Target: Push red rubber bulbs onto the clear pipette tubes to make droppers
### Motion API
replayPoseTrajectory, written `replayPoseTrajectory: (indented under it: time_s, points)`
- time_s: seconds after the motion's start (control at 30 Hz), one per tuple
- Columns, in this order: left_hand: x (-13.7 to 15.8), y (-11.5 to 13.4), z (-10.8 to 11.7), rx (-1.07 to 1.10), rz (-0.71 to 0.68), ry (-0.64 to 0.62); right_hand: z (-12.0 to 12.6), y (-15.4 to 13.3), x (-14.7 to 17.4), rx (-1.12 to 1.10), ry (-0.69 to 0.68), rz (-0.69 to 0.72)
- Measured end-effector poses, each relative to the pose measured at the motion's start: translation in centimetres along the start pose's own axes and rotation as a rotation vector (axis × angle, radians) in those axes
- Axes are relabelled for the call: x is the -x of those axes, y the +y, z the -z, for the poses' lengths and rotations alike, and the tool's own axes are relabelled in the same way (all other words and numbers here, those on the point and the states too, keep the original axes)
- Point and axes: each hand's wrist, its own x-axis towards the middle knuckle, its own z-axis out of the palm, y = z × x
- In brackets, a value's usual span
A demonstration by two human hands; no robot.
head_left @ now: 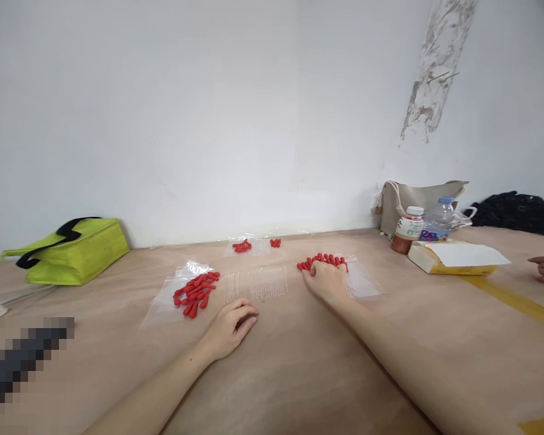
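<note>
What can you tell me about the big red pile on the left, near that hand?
It is a jumbled heap of bright red, teardrop-shaped, rubbery-looking bulbs. Many show a fat, rounded end and a narrower one. They lie on their sides, pointing different ways, some overlapping, partly over a clear plastic bag on the brown, papery tabletop. The bare left hand is nearby but doesn't touch them. They're too crowded to count.

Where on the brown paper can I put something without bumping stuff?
You could try the bare brown paper between the left forearm and right forearm, or between the right forearm and the yellow tape. It's crowded around the red bulbs and clear tubes, and at the back right, where bottles stand near a box.
</note>
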Motion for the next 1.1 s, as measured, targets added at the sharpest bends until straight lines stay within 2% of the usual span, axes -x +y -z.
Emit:
replayPoseTrajectory:
  time_s: [0.13,0.27,0.33,0.43,0.57,0.67,0.8,0.9,0.97,1.0,1.07,1.1]
  points:
    - [0.1,0.0,0.0,0.003,-0.004,0.003,-0.6,-2.9,0.2,-0.058,-0.031,0.047]
    - [0.1,0.0,-0.2,-0.029,-0.007,0.017,-1.3,-5.3,-0.4,-0.082,-0.137,-0.033]
    - [-0.1,-0.3,0.1,-0.122,0.032,0.067,-1.5,-5.9,-0.8,-0.083,-0.179,-0.068]
    - [-0.6,-1.5,1.8,-0.367,0.171,0.226,-1.9,-6.1,-1.3,-0.081,-0.223,-0.105]
    - [-0.8,-4.7,5.3,-0.623,0.481,0.371,-2.2,-6.1,-1.6,-0.063,-0.259,-0.133]
    - [-0.2,-7.3,7.1,-0.669,0.686,0.367,-2.4,-6.3,-2.0,-0.045,-0.289,-0.139]
    - [0.5,-9.1,7.3,-0.619,0.753,0.314,-2.1,-6.5,-2.3,-0.038,-0.302,-0.11]
    - [0.4,-9.2,7.0,-0.624,0.73,0.299,-1.5,-6.3,-1.4,-0.041,-0.262,-0.083]
    - [0.2,-9.2,6.9,-0.634,0.722,0.289,-1.2,-5.6,-0.1,-0.047,-0.171,-0.039]
    - [0.1,-9.2,6.9,-0.64,0.724,0.285,-1.1,-5.1,0.7,-0.052,-0.11,-0.004]
    - [0.0,-9.2,6.8,-0.652,0.73,0.282,-1.1,-3.8,2.4,-0.068,0.141,0.181]
    - [-0.1,-9.2,6.8,-0.658,0.731,0.283,-1.1,-3.1,3.1,-0.074,0.213,0.253]
